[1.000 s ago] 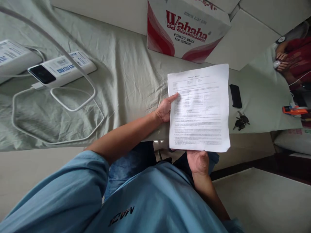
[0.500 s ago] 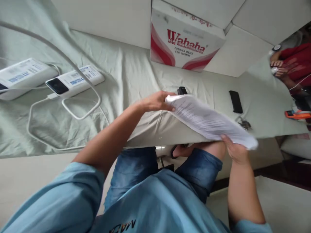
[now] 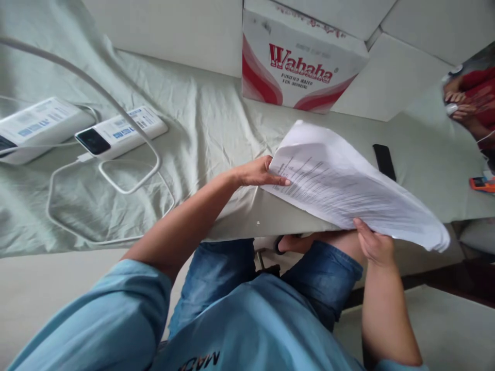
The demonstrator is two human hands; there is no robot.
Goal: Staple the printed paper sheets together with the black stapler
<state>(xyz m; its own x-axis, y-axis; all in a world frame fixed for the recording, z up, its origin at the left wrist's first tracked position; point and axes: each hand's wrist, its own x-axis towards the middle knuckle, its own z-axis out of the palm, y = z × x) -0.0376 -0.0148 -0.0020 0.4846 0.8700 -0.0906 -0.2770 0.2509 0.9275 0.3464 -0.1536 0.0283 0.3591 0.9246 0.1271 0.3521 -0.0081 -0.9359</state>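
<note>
A stack of printed white paper sheets (image 3: 348, 185) is held up over the front edge of a table covered with a pale green cloth (image 3: 201, 123). My left hand (image 3: 257, 174) pinches the stack's left edge, thumb on the printed side. My right hand (image 3: 373, 245) grips the lower edge from beneath. The sheets bow and slope down to the right, their far corner curling past the table edge.
A red-and-white Wahaha water carton (image 3: 297, 67) stands at the back. Two white power banks (image 3: 116, 134) with looping white cables (image 3: 127, 170) lie at the left. A black phone (image 3: 384, 159) lies right of the paper. Another person's hands (image 3: 458, 103) show at far right.
The sheets went from flat and facing me to tilted edge-on, then lifted and bowed. My right hand shifted from the bottom centre to the lower right edge. The keys are now hidden behind the paper.
</note>
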